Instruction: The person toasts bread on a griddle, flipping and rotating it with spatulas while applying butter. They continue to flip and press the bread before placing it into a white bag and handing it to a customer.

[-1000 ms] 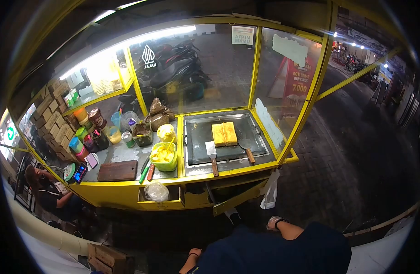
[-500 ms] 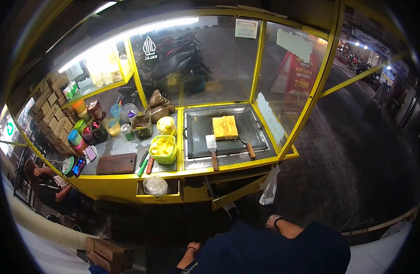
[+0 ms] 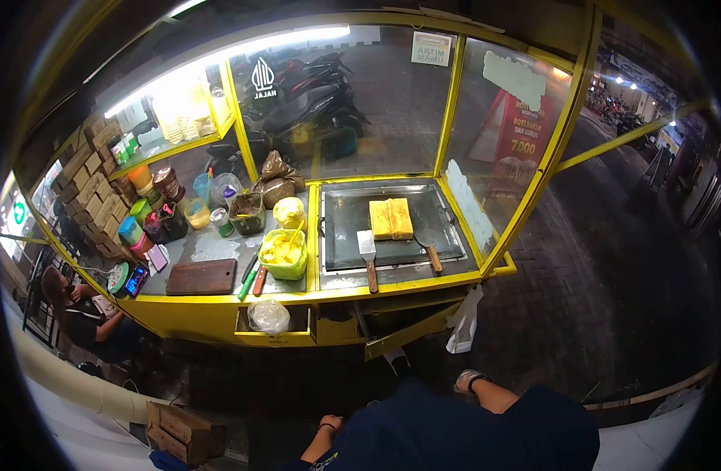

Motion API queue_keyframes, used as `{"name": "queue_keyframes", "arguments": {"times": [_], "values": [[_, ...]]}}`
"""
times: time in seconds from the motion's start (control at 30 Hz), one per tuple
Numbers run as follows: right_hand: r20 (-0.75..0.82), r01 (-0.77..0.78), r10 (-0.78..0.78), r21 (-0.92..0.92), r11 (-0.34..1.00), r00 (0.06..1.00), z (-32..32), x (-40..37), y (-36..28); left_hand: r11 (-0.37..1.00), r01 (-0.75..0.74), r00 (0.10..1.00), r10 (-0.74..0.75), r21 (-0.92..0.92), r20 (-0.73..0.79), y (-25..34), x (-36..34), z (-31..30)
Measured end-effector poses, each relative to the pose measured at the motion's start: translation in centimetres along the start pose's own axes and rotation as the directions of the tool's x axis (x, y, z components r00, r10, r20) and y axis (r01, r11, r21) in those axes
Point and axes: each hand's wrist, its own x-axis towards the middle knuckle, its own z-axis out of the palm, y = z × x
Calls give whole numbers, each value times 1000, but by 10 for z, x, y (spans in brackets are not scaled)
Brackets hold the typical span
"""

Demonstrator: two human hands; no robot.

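Note:
My left hand [image 3: 330, 423] rests low at the bottom, close to my dark clothing, with a dark band at the wrist; its fingers are too small to make out. My right hand [image 3: 466, 381] also hangs low, below the cart, a dark band around its wrist and its fingers mostly hidden. Both are away from the cart's tools. On the griddle [image 3: 341, 212] lies a browned yellow block of bread [image 3: 390, 218]. A scraper [image 3: 367, 247] with a wooden handle and a second turner [image 3: 431, 255] lie at its front.
A green tub of yellow spread [image 3: 284, 255], a cutting board [image 3: 202, 277], a green-handled knife [image 3: 247, 284] and several jars stand on the left counter. Below, a drawer [image 3: 273, 337] holding a plastic bag and a cabinet door [image 3: 415, 334] stick out. A seated person [image 3: 90, 314] is at left.
The view has shifted slightly, so the cart sits a little further right. The seated person at left appears more upright. My hands, the bread and the tools have stayed in place.

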Motion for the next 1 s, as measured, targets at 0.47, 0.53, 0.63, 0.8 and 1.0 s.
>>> {"name": "queue_keyframes", "arguments": {"times": [0.47,0.53,0.63,0.8,1.0], "values": [[-42,76,-82,-117,990,996,-14,-15,-5,997,17,999,-14,-74,41,-8,15,3],[-42,52,-54,-60,997,998,-23,-25,-6,1000,-12,1000,13,-28,28,-5,10,0],[-13,2,-2,14,1000,1000,-37,-38,-10,998,-45,999,45,39,-3,2,-8,-8],[-14,-28,27,-93,995,1000,-24,-9,1,999,-42,999,42,16,3,4,-14,-13],[-81,-50,50,-2,999,995,-17,5,3,998,-62,997,63,19,-39,-2,-14,-11]]}}
